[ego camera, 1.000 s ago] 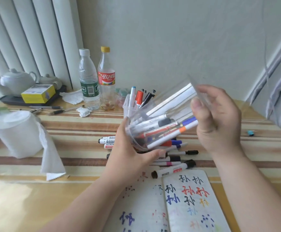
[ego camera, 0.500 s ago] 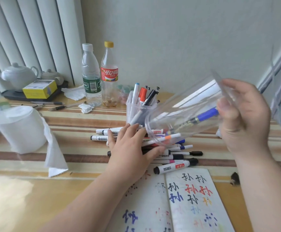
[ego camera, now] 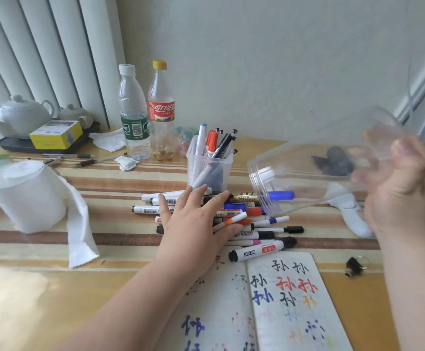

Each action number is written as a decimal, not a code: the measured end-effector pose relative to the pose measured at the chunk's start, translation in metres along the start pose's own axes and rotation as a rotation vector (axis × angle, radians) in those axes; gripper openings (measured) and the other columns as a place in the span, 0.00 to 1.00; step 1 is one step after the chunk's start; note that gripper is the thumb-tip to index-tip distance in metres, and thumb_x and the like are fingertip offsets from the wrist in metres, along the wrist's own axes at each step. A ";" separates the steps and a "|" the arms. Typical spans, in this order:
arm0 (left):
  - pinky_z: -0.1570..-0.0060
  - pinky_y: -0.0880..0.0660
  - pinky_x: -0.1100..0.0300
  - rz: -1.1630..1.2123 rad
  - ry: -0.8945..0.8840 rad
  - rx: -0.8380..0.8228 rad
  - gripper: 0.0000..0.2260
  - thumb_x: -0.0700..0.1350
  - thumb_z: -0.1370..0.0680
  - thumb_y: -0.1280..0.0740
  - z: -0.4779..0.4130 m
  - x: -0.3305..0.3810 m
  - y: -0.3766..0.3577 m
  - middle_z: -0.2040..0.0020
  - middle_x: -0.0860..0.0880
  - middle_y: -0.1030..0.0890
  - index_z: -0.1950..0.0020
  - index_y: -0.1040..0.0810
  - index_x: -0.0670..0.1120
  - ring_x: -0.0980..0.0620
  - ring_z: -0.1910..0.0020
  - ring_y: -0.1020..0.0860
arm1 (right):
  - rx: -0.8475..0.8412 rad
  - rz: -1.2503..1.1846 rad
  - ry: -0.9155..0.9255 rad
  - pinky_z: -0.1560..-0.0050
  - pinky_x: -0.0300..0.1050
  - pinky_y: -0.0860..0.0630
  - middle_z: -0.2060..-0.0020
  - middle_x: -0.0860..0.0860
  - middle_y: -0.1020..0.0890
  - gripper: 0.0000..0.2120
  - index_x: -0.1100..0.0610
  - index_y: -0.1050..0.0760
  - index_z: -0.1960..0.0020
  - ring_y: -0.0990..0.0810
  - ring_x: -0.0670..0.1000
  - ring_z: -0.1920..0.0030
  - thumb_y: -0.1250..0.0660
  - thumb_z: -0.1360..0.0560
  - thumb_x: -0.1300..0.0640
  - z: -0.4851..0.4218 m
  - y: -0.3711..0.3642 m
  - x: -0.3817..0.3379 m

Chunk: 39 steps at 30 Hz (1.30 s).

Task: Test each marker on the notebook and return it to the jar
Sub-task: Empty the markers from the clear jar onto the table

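While the right hand (ego camera: 404, 191) grips the base end of the jar (ego camera: 307, 171), fingers curled round it, the jar hangs tipped on its side above the table (ego camera: 29, 300). Its mouth points down-left at the marker pile (ego camera: 264, 229). The hand and jar base are blurred. A blue-capped marker (ego camera: 281, 195) shows at the jar mouth, through the clear wall; cannot tell if it is inside or behind. Dark smudge seen through the jar near the base, too blurred to name.

The left hand (ego camera: 198, 224) lies flat on the pile, fingers straight and spread, pressing the markers down. An orange-banded marker (ego camera: 231, 220) pokes out by its fingers.

The notebook (ego camera: 295, 300) lies open at the near edge, just in front of the pile, its pages covered with black, red, blue and orange test marks. A black marker with red label (ego camera: 262, 250) lies at its top edge, touching it.

The pen cup (ego camera: 207, 171) stands upright behind the pile and holds pens. Two plastic bottles (ego camera: 143, 127) stand behind-left of the cup. A tissue roll (ego camera: 26, 196) sits at left, its loose sheet trailing. A teapot (ego camera: 21, 115) and a yellow box (ego camera: 54, 135) are on a dark tray at far left. A black binder clip (ego camera: 354, 267) lies right of the notebook.
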<state>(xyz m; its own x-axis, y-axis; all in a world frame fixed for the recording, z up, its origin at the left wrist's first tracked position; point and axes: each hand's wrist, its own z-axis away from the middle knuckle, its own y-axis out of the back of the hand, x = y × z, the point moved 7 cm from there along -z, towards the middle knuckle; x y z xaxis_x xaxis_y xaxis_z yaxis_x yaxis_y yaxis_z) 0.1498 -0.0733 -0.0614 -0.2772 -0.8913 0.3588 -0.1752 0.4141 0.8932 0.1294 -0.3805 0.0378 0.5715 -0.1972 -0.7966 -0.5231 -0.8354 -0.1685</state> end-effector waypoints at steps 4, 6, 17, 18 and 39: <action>0.24 0.65 0.33 -0.023 -0.012 -0.009 0.38 0.78 0.30 0.58 -0.002 0.001 -0.002 0.18 0.56 0.43 0.21 0.43 0.67 0.49 0.18 0.51 | 0.172 0.095 -0.118 0.60 0.62 0.19 0.48 0.50 0.14 0.15 0.41 0.19 0.53 0.13 0.52 0.52 0.38 0.25 0.33 -0.001 0.016 0.009; 0.24 0.65 0.34 -0.019 -0.018 -0.017 0.40 0.79 0.31 0.58 -0.001 0.001 -0.002 0.18 0.56 0.43 0.21 0.41 0.66 0.50 0.18 0.51 | 0.271 0.181 -0.127 0.49 0.65 0.20 0.54 0.46 0.15 0.13 0.37 0.20 0.59 0.13 0.49 0.52 0.38 0.26 0.32 -0.002 0.029 0.008; 0.21 0.58 0.36 0.029 -0.037 -0.007 0.36 0.77 0.29 0.43 0.004 0.004 0.002 0.23 0.61 0.36 0.24 0.33 0.62 0.55 0.21 0.44 | 0.260 -0.521 -0.728 0.53 0.49 0.19 0.38 0.55 0.19 0.33 0.53 0.25 0.34 0.16 0.58 0.45 0.24 0.33 0.39 0.015 0.029 0.052; 0.21 0.56 0.37 0.049 -0.040 0.003 0.37 0.77 0.30 0.41 0.004 0.004 0.003 0.24 0.60 0.35 0.24 0.34 0.62 0.54 0.21 0.43 | 0.184 -0.636 -0.752 0.47 0.55 0.18 0.37 0.61 0.19 0.35 0.57 0.27 0.31 0.16 0.63 0.42 0.23 0.32 0.41 0.016 0.024 0.056; 0.36 0.28 0.65 0.870 -0.343 0.209 0.25 0.57 0.22 0.27 0.024 0.038 0.047 0.32 0.60 0.22 0.27 0.30 0.60 0.58 0.31 0.25 | -1.060 0.157 -0.290 0.30 0.58 0.26 0.27 0.42 0.28 0.50 0.41 0.41 0.23 0.29 0.47 0.26 0.15 0.36 0.49 0.102 -0.093 0.017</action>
<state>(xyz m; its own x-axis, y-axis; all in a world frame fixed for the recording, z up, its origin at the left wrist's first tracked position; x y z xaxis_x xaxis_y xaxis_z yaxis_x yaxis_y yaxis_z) 0.1088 -0.0832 -0.0118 -0.6458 -0.1671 0.7450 0.0664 0.9598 0.2728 0.1235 -0.2534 -0.0195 0.3043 -0.3276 -0.8945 0.3084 -0.8545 0.4179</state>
